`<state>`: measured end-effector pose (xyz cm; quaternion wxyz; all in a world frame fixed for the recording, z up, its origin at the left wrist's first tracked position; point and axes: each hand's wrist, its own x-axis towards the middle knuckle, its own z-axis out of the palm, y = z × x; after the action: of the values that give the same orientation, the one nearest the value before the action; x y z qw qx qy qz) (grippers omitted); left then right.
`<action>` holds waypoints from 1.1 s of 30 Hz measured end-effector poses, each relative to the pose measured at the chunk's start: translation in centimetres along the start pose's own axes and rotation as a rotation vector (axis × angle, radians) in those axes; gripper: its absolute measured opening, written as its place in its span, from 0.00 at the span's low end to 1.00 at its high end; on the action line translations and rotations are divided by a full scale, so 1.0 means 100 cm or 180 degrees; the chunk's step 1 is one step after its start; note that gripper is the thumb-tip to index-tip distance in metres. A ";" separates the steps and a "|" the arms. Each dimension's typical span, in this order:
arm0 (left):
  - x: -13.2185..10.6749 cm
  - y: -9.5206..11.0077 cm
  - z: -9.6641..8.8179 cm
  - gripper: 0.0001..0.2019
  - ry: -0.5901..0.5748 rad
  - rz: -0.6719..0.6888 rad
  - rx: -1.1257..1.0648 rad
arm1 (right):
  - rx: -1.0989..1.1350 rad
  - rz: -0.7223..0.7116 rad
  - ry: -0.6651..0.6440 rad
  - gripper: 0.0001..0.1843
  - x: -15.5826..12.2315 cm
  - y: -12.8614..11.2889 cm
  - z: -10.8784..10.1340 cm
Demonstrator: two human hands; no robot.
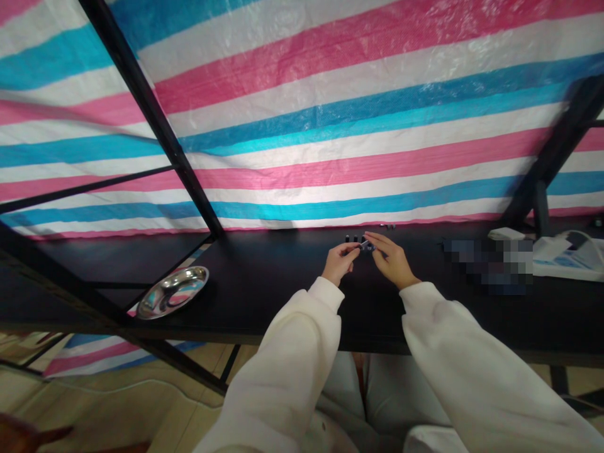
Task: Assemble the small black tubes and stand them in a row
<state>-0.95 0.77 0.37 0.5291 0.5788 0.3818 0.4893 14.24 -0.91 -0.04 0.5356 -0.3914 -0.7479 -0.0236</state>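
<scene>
Both my hands meet over the far middle of a black table [264,296]. My left hand [338,262] is curled in a pinch on a thin light-coloured tool [362,245] whose tip points right. My right hand [391,259] has its fingers pressed together on a small dark part [369,247] at that tip. Just behind them, a few small dark parts [355,239] stand on the table. Both arms wear white sleeves.
A shiny metal dish [173,292] lies at the table's left front. A black metal frame [155,119] slants up on the left, and another post [552,163] stands at the right. White items and a bag [566,255] lie far right. A striped tarp [330,126] hangs behind.
</scene>
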 end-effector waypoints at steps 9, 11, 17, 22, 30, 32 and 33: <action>0.001 -0.003 0.000 0.18 -0.0030 0.0092 -0.0163 | 0.0083 -0.0237 -0.0335 0.24 -0.005 -0.001 0.006; 0.001 -0.003 0.000 0.18 0.0007 0.0128 -0.0173 | 0.0067 -0.0290 -0.0385 0.25 -0.006 -0.002 0.006; 0.002 -0.005 -0.001 0.18 0.0077 0.0262 -0.0067 | -0.0006 -0.0419 -0.0468 0.25 -0.007 -0.004 0.008; 0.004 -0.008 -0.002 0.18 0.0138 0.0336 0.0015 | 0.0007 -0.0481 -0.0546 0.26 -0.007 -0.005 0.009; 0.005 -0.009 -0.004 0.19 0.0213 0.0462 0.0072 | 0.0088 -0.0507 -0.0696 0.30 -0.006 -0.007 0.009; 0.005 -0.009 -0.004 0.18 0.0237 0.0478 0.0095 | 0.0102 -0.0481 -0.0719 0.29 -0.006 -0.007 0.009; 0.005 -0.008 -0.003 0.18 0.0247 0.0483 0.0108 | 0.0099 -0.0461 -0.0726 0.28 -0.006 -0.008 0.009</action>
<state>-1.10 1.41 -0.38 0.4654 0.5954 0.3653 0.5435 13.14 -1.37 -0.63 0.4500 -0.3281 -0.8305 -0.0059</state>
